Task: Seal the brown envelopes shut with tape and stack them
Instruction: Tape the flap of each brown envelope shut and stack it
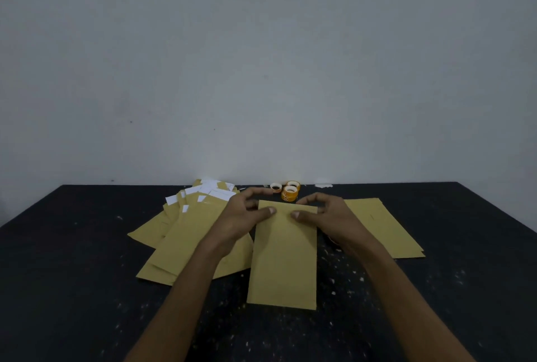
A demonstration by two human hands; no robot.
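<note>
One brown envelope (283, 260) lies mid-table (72, 274), long axis running near to far, its far end pinched by the left hand (244, 216) and right hand (328, 216), each grip thumb-on-top; at least three tape rolls (289, 191) behind, loose pile (186, 234) left, flat stack (383, 225) right.

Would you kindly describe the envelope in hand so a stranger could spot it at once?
On the black table, look midway between the messy pile at left and the neat stack at right. The envelope there is a single one, and only it has its far end held by the left hand and the right hand.
</note>
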